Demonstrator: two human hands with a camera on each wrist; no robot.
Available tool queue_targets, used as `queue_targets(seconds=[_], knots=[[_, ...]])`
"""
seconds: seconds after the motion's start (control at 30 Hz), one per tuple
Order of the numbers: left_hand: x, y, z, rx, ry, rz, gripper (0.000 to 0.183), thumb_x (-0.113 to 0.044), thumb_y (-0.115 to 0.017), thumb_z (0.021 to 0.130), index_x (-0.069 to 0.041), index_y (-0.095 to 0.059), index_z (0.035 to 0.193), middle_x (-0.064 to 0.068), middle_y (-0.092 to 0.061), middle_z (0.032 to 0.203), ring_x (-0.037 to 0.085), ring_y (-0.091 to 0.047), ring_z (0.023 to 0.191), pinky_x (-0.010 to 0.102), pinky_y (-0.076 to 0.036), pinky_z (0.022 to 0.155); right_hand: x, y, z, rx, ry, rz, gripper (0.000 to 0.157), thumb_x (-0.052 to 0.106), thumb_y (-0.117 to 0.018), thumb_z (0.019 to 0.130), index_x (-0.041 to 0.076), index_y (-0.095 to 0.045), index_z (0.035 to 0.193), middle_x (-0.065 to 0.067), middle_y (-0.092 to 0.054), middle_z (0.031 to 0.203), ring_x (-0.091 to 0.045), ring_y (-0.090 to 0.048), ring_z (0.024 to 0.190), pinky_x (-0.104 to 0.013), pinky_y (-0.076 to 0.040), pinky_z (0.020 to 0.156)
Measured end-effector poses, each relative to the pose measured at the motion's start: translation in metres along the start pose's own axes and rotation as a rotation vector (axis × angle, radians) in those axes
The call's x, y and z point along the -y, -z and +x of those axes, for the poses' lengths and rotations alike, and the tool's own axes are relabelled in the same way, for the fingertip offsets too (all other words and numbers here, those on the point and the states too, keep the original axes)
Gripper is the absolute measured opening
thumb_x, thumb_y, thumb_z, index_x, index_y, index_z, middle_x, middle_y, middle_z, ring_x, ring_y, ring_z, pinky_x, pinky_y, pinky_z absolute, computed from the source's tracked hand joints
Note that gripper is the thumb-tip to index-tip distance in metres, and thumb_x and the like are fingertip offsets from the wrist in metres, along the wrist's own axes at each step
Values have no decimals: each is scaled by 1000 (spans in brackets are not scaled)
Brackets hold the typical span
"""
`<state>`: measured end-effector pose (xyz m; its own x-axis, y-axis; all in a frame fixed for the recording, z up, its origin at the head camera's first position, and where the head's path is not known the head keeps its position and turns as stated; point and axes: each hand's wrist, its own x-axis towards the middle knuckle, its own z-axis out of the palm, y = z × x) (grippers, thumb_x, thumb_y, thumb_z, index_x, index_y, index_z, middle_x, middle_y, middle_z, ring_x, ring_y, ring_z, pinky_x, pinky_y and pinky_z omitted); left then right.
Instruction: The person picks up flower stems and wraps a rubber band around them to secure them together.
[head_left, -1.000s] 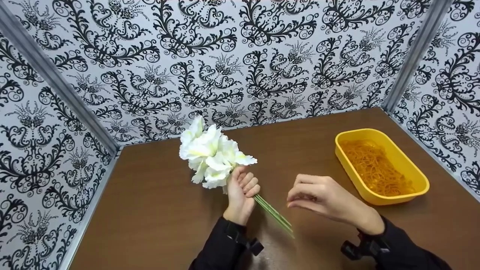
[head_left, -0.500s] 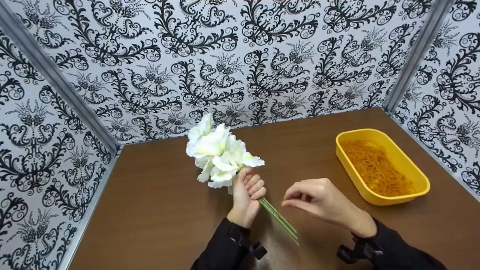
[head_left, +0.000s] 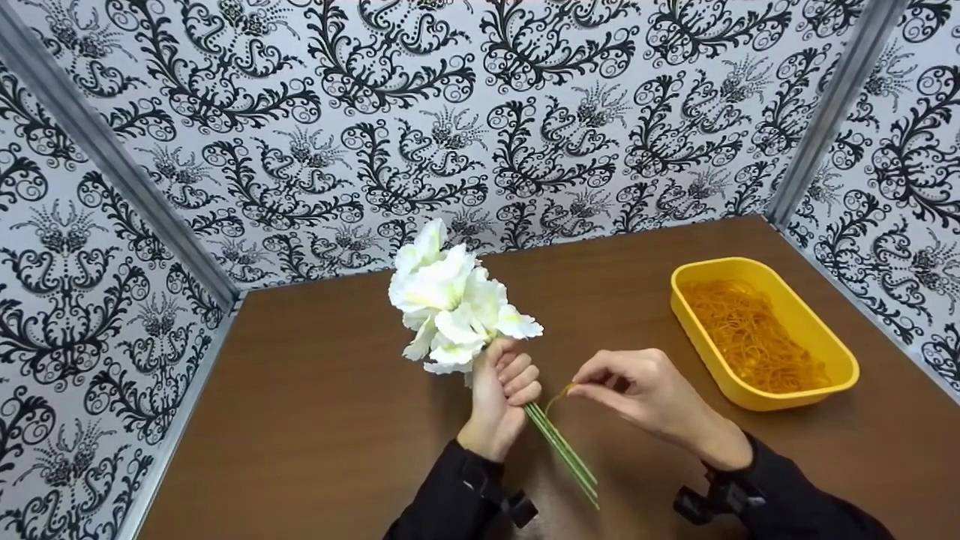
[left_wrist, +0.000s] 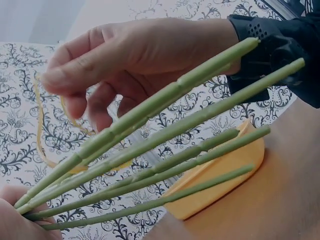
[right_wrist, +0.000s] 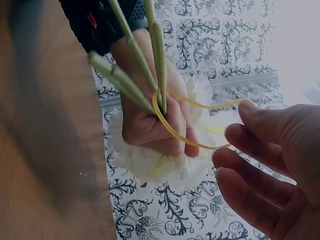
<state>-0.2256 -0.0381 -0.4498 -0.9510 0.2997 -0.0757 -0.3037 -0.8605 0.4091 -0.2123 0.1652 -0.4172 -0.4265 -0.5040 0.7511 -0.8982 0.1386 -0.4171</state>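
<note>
My left hand [head_left: 504, 397] grips a bunch of white ruffled flowers [head_left: 450, 300] just below the blooms. Their green stems [head_left: 564, 450] slant down to the right out of the fist and fan apart. Between thumb and fingertips, my right hand [head_left: 649, 394] pinches a thin yellow rubber band [head_left: 555, 397]. In the right wrist view the rubber band [right_wrist: 172, 131] is stretched from these fingertips to the stems [right_wrist: 159, 65], near the left fist. It passes around at least one stem; whether it takes in others I cannot tell.
A yellow plastic tub [head_left: 795, 399] full of loose rubber bands [head_left: 750, 337] stands right of my right hand on the brown table [head_left: 315, 390]. Patterned wall panels [head_left: 450, 112] close in the back and both sides. Each wrist carries a black camera mount [head_left: 517, 508].
The left hand and flowers have shifted a little to the right. The right hand has moved left, then drawn slightly back, and the rubber band now shows stretched between its fingers and the stems.
</note>
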Motion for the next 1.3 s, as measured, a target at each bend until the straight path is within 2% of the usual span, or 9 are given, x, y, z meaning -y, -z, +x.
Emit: queue_targets(seconds=[0.17,0.27,0.37,0.63,0.8,0.9,1.07,1.2,1.3], knots=[[-10,-5,-3,64,2,-31,43,-15,-32,101,-20,-21,60,-12,-24,48,-1,-16,41,11,-13,38,-5,10,-1,-3,-89,-29,28,-5,-82,78,14,-73,95,3,-74,85,-9,-66,64,-16,-53,54],[-19,-9,-6,109,-1,-90,41,-16,-27,102,-20,-20,62,-12,-21,50,0,-14,43,11,-12,38,-12,14,-4,-4,-151,-42,27,-5,-82,78,14,-74,95,3,-74,85,-9,-67,63,-16,-53,54],[-26,-12,-9,151,-5,-162,39,-16,-25,103,-19,-19,64,-12,-19,52,1,-12,44,11,-12,38,-23,11,-8,1,-169,-45,26,-6,-82,78,12,-73,95,0,-74,84,-7,-64,60,-16,-53,53],[-33,-13,-11,206,-39,-306,38,-14,-33,99,-19,-20,64,-11,-21,52,1,-13,44,13,-13,38,-44,-16,-19,72,-80,-100,20,2,-82,82,13,-72,94,4,-73,84,-6,-67,68,-19,-55,57],[-34,-12,-11,240,-91,-341,39,-13,-38,98,-19,-20,64,-11,-18,52,1,-13,44,13,-13,38,-42,-37,-28,180,-101,-130,11,7,-78,88,14,-71,95,7,-72,83,0,-63,69,-18,-54,58],[-35,-11,-10,259,-130,-362,40,-13,-40,98,-19,-19,64,-11,-17,53,2,-12,44,14,-12,39,-36,-49,-32,233,-99,-123,11,7,-76,89,15,-70,93,10,-66,76,4,-55,64,-12,-46,54],[-35,-9,-10,207,-229,-380,40,-14,-32,101,-19,-19,64,-10,-18,52,3,-10,45,15,-9,40,-18,-64,-34,276,-34,-49,7,11,-74,93,16,-68,92,11,-60,73,8,-47,63,-6,-40,54],[-37,-8,-8,129,-308,-390,42,-16,-26,104,-18,-24,62,-10,-18,52,3,-9,45,15,-9,40,0,-70,-34,298,52,-79,4,15,-69,97,16,-66,99,13,-62,81,8,-49,67,-4,-41,60],[-38,-6,-6,80,-348,-385,44,-16,-26,104,-18,-26,60,-9,-17,51,3,-9,44,15,-9,39,13,-72,-33,346,51,-93,1,16,-64,101,15,-63,102,13,-62,82,9,-49,69,-4,-41,62]])
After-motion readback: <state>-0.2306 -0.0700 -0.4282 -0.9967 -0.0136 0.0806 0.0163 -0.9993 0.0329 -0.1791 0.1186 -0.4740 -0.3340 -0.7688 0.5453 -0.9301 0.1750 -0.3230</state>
